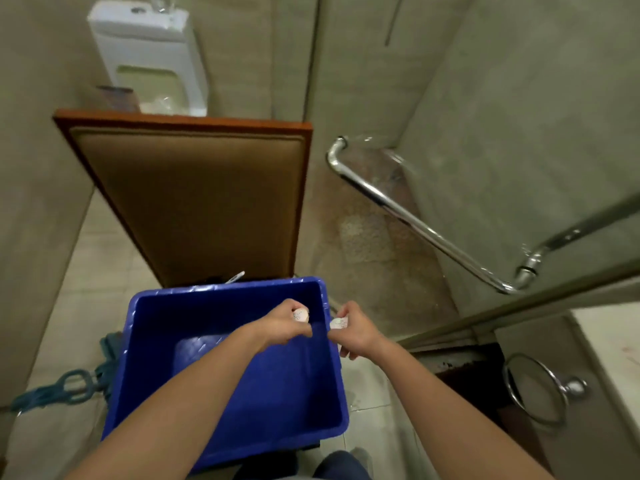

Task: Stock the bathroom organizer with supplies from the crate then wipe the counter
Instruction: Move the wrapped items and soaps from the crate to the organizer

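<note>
blue crate (214,317) | upright, open-topped | white packets (300,315) flanking its right rim

arms extended; left hand (285,323), right hand (355,332): fingers (299,330) pinch small white item (301,315) each

Two bare forearms (194,386), uncovered to the elbow, bare left hand (285,322), bare right hand (356,329), dark blue trouser leg (341,465) at bottom edge.
</note>
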`<state>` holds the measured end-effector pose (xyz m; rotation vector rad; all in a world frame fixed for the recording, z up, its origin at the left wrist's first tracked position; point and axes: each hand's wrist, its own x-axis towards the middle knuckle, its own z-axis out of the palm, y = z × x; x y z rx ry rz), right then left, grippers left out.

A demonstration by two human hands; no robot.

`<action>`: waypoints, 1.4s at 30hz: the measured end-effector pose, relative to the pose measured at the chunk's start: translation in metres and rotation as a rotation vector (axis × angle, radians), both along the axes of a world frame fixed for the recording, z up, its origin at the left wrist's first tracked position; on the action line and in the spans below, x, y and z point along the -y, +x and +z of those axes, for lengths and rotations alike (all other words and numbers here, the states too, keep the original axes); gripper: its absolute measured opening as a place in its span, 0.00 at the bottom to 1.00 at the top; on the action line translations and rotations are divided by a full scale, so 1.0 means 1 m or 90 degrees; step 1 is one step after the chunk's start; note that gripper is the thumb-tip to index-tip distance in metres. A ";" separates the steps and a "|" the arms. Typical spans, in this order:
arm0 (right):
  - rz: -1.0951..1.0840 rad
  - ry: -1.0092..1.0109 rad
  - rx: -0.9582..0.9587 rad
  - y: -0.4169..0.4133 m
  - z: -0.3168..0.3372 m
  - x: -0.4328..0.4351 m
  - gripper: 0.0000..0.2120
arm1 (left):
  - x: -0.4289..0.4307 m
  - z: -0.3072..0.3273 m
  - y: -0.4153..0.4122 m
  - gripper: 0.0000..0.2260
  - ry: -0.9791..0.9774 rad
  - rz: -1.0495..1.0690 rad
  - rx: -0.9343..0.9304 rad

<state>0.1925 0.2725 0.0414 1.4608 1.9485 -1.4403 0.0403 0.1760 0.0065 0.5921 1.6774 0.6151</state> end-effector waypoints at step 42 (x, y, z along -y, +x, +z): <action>-0.488 0.573 -0.105 0.520 0.203 0.104 0.20 | -0.094 0.219 0.480 0.23 0.643 -0.702 -0.272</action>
